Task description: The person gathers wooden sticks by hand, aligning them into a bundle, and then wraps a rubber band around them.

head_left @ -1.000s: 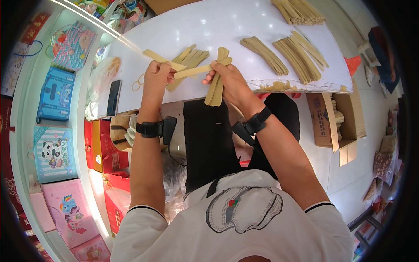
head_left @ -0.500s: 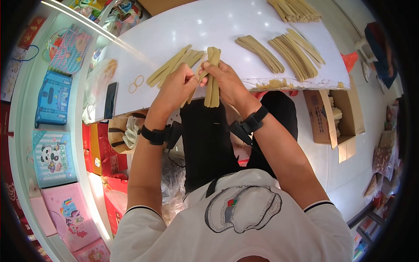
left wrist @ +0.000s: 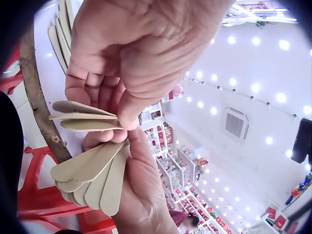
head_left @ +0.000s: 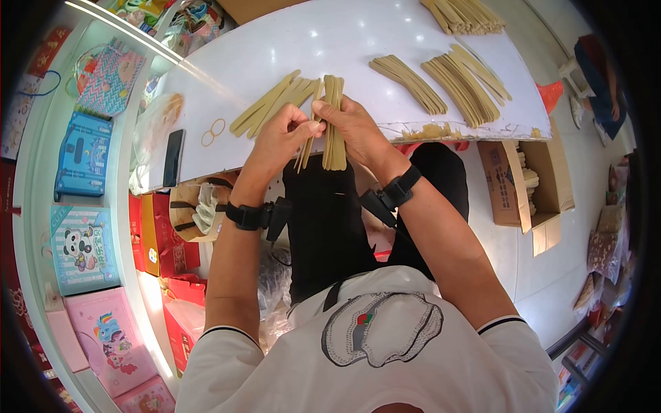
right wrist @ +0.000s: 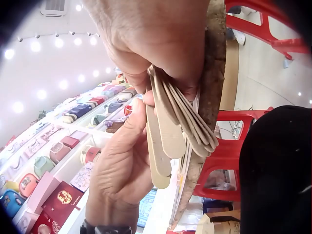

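Over the table's near edge, my left hand [head_left: 281,136] pinches a few flat wooden craft sticks [left wrist: 83,117] between thumb and fingers. Close beside it, my right hand [head_left: 358,132] grips a thicker bundle of the same sticks [head_left: 334,138], thumb across the front. In the left wrist view the lower ends of that bundle spread like a fan, and both hands' fingertips meet. Loose craft sticks [head_left: 265,103] lie on the table just beyond my left hand.
More stick piles [head_left: 409,84] lie on the white table [head_left: 344,41] at the right and far right. Two rubber bands [head_left: 213,132] and a black phone [head_left: 173,158] lie at the left. An open cardboard box [head_left: 506,186] stands on the floor at right; shelves with boxed goods line the left.
My left hand has come rightward and down against the right hand, its sticks turning from crosswise to nearly lengthwise. The crossed sticks in my right hand now lie closer to parallel.
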Tool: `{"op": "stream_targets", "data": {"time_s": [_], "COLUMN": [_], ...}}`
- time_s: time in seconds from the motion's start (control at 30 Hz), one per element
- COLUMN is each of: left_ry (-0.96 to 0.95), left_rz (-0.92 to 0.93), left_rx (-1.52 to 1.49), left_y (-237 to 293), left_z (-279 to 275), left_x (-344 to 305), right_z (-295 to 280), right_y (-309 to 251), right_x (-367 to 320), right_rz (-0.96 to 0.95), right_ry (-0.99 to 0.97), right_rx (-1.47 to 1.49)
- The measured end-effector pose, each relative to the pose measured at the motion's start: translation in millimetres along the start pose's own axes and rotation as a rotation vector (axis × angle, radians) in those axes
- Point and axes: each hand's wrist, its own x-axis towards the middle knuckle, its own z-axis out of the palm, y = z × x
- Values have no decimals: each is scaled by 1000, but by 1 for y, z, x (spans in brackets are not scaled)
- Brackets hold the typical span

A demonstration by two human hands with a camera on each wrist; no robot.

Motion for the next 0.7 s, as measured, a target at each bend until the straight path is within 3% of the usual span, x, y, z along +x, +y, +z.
{"op": "stream_targets", "data": {"time_s": [0.3, 0.5, 0.6, 0.7], "left_ry": [102, 243, 420, 554], "left_rz": [-94, -132, 35, 447], "left_rx": [-144, -80, 370, 1047], "left_y": [-9, -7, -17, -22], "left_z": [-7, -8, -18, -36], "left_x": [-1, -2, 4, 10], "right_z": [1, -1, -2, -4], "right_y": [0, 0, 0, 2], "right_x": [-2, -3, -3, -1], "right_rz": [17, 23, 28, 24], "right_ry": [33, 60, 65, 56], "right_rx": [16, 55, 22, 20]}}
